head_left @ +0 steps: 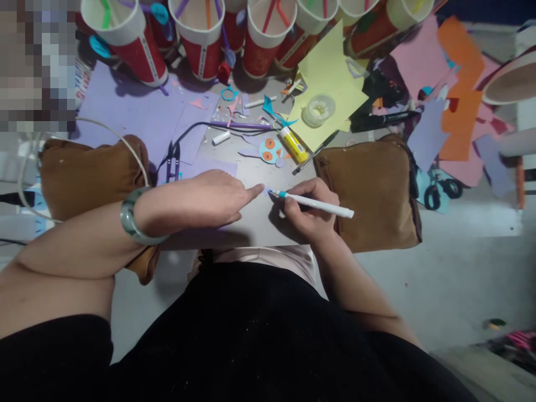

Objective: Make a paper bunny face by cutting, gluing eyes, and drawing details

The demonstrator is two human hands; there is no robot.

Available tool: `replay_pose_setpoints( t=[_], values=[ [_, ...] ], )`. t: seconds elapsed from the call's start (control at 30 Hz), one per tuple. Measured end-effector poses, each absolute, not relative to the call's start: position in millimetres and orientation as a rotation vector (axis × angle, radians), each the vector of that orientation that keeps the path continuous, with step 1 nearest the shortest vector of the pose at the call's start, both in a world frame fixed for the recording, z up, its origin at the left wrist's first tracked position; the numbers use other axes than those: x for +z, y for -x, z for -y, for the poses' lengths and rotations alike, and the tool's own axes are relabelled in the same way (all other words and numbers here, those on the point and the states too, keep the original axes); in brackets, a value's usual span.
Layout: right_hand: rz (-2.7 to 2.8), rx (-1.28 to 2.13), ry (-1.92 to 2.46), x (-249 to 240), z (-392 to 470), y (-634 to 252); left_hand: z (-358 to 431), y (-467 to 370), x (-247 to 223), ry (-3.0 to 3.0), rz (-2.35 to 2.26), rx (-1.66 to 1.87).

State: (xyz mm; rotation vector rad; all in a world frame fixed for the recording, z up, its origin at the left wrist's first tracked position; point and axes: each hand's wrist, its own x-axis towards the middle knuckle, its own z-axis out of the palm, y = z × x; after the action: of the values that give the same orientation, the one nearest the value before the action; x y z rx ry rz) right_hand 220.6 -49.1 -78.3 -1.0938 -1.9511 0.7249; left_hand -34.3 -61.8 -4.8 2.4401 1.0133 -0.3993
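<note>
My right hand [312, 209] grips a white marker [320, 204] with a blue-green collar, its tip pointing left at a tiny lilac paper piece [266, 191] on the grey table. From the left, my left hand [209, 196] reaches in with the index finger stretched out, its tip at that piece; the other fingers are partly curled. Just beyond lies a light-blue paper face [270, 151] with orange eye shapes. Near it are a white marker cap [221, 138] and a yellow glue stick [294, 145].
Red-and-white paper cups [199, 44] with straws line the back. Brown cushions [368, 192] flank the work spot. Purple sheets [125, 106], yellow paper [322, 67], black-handled scissors [444, 192], small snips [173, 162] and a cable [190, 128] lie around.
</note>
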Motion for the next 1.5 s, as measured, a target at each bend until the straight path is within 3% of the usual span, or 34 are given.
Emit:
replay_pose_setpoints(
  t=[1.13, 1.5],
  values=[
    [1.934, 0.556, 1.061, -84, 48, -222, 79, 12, -14, -2.615, -0.982, -0.179],
    [1.934, 0.595, 1.064, -83, 48, -223, 90, -3, 10, -2.471, -1.051, -0.601]
  ],
)
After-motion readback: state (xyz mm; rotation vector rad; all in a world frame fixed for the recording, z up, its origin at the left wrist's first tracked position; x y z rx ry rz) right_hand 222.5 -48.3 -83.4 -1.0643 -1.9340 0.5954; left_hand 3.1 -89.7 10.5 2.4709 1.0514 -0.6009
